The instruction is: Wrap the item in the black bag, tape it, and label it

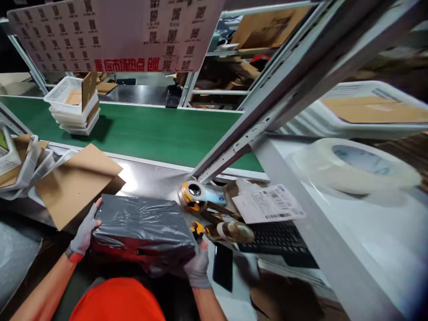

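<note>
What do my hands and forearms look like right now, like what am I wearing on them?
Your left hand and right hand wear pale grey gloves that leave the ends of the fingers uncovered. A dark band, with red beside it, circles the left wrist; it's too blurred to identify. No sleeves show on the forearms.

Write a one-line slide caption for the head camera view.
Gloved left hand and right hand hold a dark plastic-wrapped package near a green conveyor belt.
</note>
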Demonstrator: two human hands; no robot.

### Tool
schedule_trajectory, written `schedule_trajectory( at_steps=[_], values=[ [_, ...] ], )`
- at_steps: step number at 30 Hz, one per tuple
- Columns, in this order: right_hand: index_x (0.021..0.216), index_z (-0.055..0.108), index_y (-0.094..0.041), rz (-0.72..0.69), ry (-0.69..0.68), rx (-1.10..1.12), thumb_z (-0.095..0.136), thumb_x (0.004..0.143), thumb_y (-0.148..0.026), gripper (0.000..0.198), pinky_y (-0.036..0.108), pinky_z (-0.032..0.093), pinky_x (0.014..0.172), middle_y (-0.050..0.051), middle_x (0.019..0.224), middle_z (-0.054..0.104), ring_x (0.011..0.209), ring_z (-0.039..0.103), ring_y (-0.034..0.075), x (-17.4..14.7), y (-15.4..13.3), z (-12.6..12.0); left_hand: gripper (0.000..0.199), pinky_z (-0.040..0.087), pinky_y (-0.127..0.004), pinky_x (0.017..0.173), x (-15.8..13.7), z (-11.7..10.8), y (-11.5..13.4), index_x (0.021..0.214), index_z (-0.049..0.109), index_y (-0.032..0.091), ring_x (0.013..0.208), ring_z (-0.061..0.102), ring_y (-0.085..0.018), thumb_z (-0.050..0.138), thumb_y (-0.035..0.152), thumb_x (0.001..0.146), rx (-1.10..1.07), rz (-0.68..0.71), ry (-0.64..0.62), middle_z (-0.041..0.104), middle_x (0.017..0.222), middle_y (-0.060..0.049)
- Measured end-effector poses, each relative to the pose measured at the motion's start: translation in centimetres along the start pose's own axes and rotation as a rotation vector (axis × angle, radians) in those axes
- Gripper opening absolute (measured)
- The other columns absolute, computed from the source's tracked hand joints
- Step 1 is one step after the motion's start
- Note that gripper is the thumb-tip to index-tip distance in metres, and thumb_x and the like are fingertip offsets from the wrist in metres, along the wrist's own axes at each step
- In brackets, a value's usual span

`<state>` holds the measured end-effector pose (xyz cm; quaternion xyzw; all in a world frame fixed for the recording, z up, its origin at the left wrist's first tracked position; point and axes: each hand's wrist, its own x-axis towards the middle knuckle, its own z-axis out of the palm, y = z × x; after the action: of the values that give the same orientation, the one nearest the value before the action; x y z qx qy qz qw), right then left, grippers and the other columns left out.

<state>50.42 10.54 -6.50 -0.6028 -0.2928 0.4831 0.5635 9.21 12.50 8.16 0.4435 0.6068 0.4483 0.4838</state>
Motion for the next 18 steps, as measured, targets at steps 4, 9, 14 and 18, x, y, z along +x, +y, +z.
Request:
schedule_trajectory(
  at_steps=[4,9,14,18],
  values=[
    [0.095,0.079,-0.028,0.126,0.081,0.074,0.043,0.088,-0.098,0.079,0.055,0.064,0.095,0.015,0.098,0.081,0.103,0.078,0.037,-0.6,1.4,0.4,0.090,0.021,-0.057,0.145,1.8,0.7,-0.2,0.172,0.053,0.017,0.176,0.022,-0.037,0.061,0.028,0.083,0.519,0.156,-0.103,0.032,0.187,-0.010],
    [0.088,0.068,-0.031,0.025,0.113,0.064,0.063,0.079,-0.087,0.057,0.063,0.065,0.094,0.015,0.099,0.079,0.100,0.079,0.038,1.5,-2.5,-3.2,0.068,0.019,-0.074,0.140,0.4,3.4,-2.2,0.163,0.064,0.015,0.175,0.020,-0.046,0.064,0.025,0.096,1.121,0.393,-0.190,0.035,0.185,-0.018],
    [0.124,0.066,-0.026,-0.357,0.407,-0.101,0.066,0.088,-0.076,0.062,0.059,0.055,0.115,0.017,0.141,0.072,0.133,0.070,0.036,4.2,-12.9,-7.7,0.067,0.026,-0.076,0.138,-2.7,5.3,-3.3,0.164,0.062,0.012,0.169,0.035,-0.049,0.063,0.035,0.102,1.178,0.440,-0.215,0.046,0.179,-0.021],
    [0.104,0.072,-0.017,-0.492,0.605,-0.216,0.078,0.078,-0.075,0.065,0.054,0.055,0.109,0.019,0.119,0.079,0.117,0.071,0.036,6.0,-20.1,-6.2,0.046,0.032,-0.075,0.137,-3.4,6.3,-3.2,0.141,0.081,0.021,0.167,0.040,-0.047,0.063,0.034,0.101,1.002,0.488,-0.313,0.063,0.167,-0.014]
  ],
)
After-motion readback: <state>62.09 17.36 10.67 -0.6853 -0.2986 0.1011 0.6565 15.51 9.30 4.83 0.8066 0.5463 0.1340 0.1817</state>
